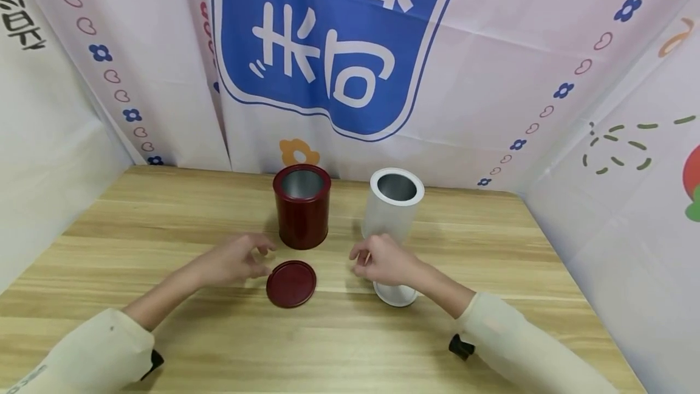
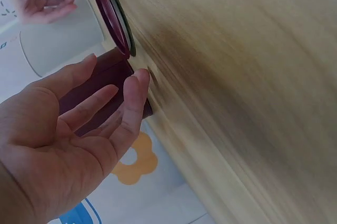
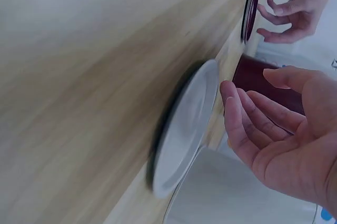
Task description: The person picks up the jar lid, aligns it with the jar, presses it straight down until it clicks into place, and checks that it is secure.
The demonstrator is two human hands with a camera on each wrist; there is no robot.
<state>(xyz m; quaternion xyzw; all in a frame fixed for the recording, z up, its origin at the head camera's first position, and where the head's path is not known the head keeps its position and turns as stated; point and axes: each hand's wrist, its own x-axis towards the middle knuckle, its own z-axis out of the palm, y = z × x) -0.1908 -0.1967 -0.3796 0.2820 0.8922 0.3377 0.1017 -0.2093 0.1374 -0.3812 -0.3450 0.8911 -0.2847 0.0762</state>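
Observation:
A dark red can (image 1: 302, 219) stands uncovered on the table, its grey inside showing. Its round red lid (image 1: 291, 284) lies flat in front of it. To the right is an uncovered white can (image 1: 389, 217), partly behind my right hand (image 1: 387, 260). The white lid (image 1: 396, 295) lies in front of that can, partly hidden by the same hand. My left hand (image 1: 235, 259) hovers just left of the red lid, fingers loosely bent around air. In the right wrist view, the right hand's relaxed fingers (image 3: 263, 124) hold nothing, near the white lid (image 3: 187, 129).
The wooden table (image 1: 262, 345) ends at a printed cloth (image 1: 465, 108) hanging close behind both cans. More cloth walls (image 1: 618, 211) flank the left and right sides. Dark bands (image 1: 462, 346) sit at the sleeves.

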